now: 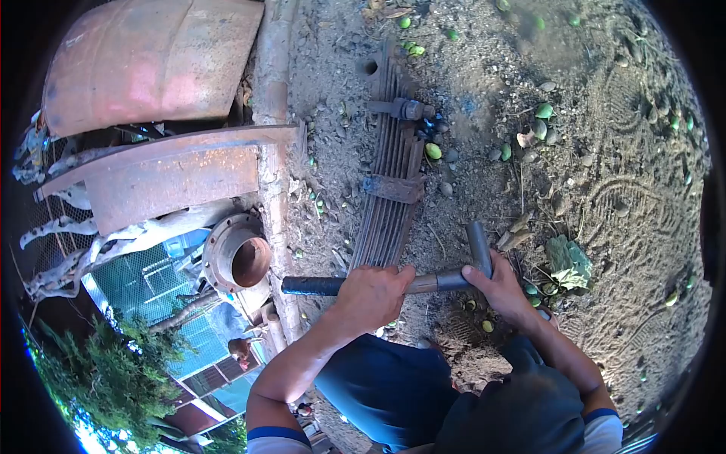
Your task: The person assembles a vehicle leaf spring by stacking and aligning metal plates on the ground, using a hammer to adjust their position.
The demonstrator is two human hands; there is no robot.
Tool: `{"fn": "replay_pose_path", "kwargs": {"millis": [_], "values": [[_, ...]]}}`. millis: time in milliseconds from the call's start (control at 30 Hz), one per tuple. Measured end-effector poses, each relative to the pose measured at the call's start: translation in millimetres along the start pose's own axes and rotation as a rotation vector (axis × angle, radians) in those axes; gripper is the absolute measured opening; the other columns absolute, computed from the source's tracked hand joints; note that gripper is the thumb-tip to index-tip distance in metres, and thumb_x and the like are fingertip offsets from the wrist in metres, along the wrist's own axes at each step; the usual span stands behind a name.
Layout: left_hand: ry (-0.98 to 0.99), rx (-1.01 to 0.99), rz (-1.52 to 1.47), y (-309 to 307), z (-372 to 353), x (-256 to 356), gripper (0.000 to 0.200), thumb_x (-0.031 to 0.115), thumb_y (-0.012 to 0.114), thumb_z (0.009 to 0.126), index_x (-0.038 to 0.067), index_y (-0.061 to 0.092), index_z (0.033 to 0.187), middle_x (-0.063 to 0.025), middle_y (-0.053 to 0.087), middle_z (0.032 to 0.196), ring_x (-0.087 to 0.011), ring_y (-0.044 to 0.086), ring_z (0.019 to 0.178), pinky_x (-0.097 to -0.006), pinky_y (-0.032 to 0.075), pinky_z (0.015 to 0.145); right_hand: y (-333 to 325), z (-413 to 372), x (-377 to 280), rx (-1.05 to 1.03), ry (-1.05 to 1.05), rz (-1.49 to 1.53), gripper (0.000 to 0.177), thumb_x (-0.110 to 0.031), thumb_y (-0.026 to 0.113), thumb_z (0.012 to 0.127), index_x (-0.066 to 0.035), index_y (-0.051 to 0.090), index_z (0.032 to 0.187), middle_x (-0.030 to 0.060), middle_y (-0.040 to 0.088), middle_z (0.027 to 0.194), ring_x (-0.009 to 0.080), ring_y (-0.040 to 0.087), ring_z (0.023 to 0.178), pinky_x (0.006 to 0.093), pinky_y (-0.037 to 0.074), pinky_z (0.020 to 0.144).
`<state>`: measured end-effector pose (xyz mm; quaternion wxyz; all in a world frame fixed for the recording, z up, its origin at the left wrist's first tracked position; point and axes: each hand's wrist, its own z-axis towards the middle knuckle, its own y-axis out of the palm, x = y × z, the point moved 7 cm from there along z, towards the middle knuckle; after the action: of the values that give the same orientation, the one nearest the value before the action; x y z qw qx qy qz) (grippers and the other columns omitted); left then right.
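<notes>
A long-handled metal hammer point(423, 284) lies crosswise before my body, with a black grip at its left end and a cylindrical cross-piece at its right end. My left hand point(376, 293) is closed around the handle just right of the black grip. At the other end, my right hand point(499, 291) wraps around the junction of handle and cross-piece, thumb on top. Beyond the hands, a stacked leaf spring point(386, 227) rests on the dirt, bound by a rusty clamp point(397, 188) and a bolted bracket point(408, 110). My left hand hides its near end.
A rusty flanged pipe point(215, 261) stands left, beside a long ground pipe point(272, 174). Curved rusty sheet metal point(151, 64) and a metal plate point(174, 181) lie at upper left. Green fruits point(433, 151) and a crumpled leaf point(569, 265) are scattered over the dirt.
</notes>
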<state>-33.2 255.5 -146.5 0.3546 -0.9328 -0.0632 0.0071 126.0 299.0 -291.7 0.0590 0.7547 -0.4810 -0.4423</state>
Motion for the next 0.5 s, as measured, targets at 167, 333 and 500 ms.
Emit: {"fn": "replay_pose_path", "kwargs": {"millis": [167, 333, 500], "values": [[0.001, -0.022, -0.016, 3.6, -10.8, -1.9, 0.027, 0.016, 0.070, 0.080, 0.008, 0.056, 0.101, -0.0096, 0.065, 0.077, -0.0306, 0.070, 0.068, -0.0440, 0.056, 0.061, 10.0, -4.5, 4.8, -0.059, 0.078, -0.009, 0.063, -0.038, 0.072, 0.094, 0.007, 0.047, 0.131, 0.0006, 0.054, 0.086, 0.0077, 0.052, 0.074, 0.0254, 0.044, 0.063], [0.010, 0.003, -0.035, 5.4, -18.2, -1.3, 0.025, 0.016, 0.069, 0.081, 0.008, 0.056, 0.101, -0.0097, 0.066, 0.077, -0.0310, 0.070, 0.068, -0.0447, 0.056, 0.061, 14.3, -6.0, 11.1, -0.084, 0.089, -0.010, 0.063, -0.038, 0.072, 0.094, 0.007, 0.047, 0.131, 0.0009, 0.054, 0.087, 0.0072, 0.051, 0.075, 0.0245, 0.043, 0.061], [0.054, 0.072, -0.070, -0.4, -23.9, 2.0, 0.018, 0.008, 0.062, 0.084, 0.006, 0.060, 0.102, -0.0128, 0.069, 0.076, -0.0327, 0.071, 0.066, -0.0458, 0.057, 0.059, 16.2, -12.7, 3.0, -0.074, 0.094, 0.012, 0.052, -0.035, 0.070, 0.094, 0.003, 0.051, 0.123, -0.0014, 0.051, 0.076, 0.0059, 0.049, 0.059, 0.0233, 0.039, 0.048]]}}
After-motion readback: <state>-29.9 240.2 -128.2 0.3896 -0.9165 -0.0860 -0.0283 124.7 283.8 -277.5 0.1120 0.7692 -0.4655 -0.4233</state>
